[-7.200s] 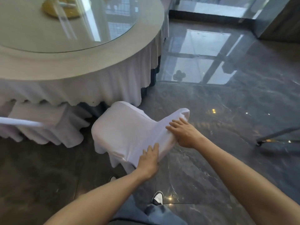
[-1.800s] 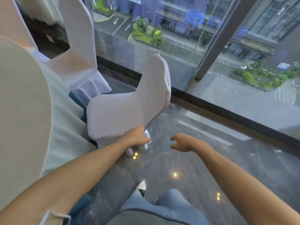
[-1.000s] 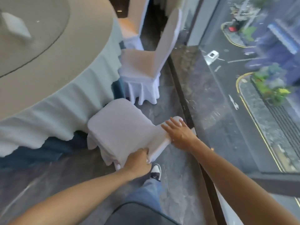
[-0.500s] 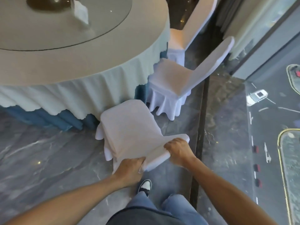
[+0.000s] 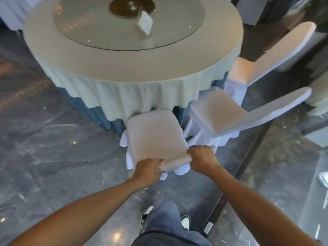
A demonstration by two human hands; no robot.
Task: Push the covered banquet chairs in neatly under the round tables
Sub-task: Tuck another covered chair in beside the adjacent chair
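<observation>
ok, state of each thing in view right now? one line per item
Left hand: closed on the chair's top edge.
Right hand: closed on the same edge.
Held chair: front of seat at the tablecloth hem, mostly still out.
Neighbour chair: seat front at the table skirt, backrest leaning out.
Far chair: at the table.
Round table: clothed, glass turntable on top.

Single head-worn view, looking steeply down and forward over the round table (image 5: 124,68), which is filling the upper frame. Camera is sitting close: both forearms are entering from the bottom edge, jeans and shoes directly below the lens. Wide-angle lens is bending the table rim and the floor (image 5: 44,148) left of the table.
</observation>
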